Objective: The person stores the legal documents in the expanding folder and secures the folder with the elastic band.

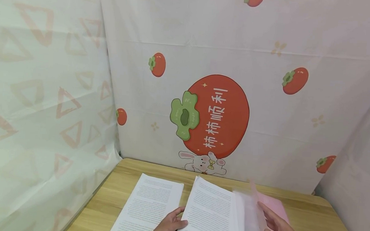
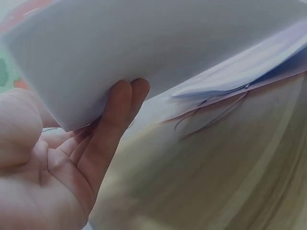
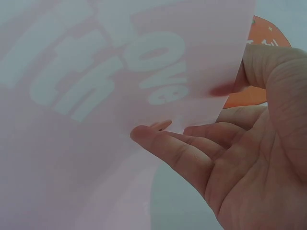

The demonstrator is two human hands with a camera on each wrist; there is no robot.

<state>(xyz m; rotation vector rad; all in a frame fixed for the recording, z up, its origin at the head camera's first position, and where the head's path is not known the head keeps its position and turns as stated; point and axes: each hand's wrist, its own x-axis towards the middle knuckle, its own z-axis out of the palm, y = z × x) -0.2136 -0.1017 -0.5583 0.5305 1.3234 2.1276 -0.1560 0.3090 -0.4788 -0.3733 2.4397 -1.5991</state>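
Note:
My left hand point(image 1: 169, 225) grips the left edge of a stack of printed paper point(image 1: 212, 206), thumb on top. In the left wrist view, the fingers lie against the pale sheet point(image 2: 120, 43) of that stack. To its right, my right hand point(image 1: 277, 226) pinches the edge of a translucent pink sheet point(image 3: 86, 158) with pale lettering, "Love" among it. Part of the thumb shows through the sheet in the right wrist view. Clear film point(image 1: 250, 215) stands between the paper and the pink sheet. Behind the right fingers is a pink cover point(image 1: 274, 205); how these parts join I cannot tell.
Another printed stack point(image 1: 150, 207) lies on the wooden table point(image 1: 107, 198), left of my left hand. A white cloth backdrop point(image 1: 136, 92) with persimmon pictures rises at the table's back edge. A patterned curtain point(image 1: 49, 106) borders the left side.

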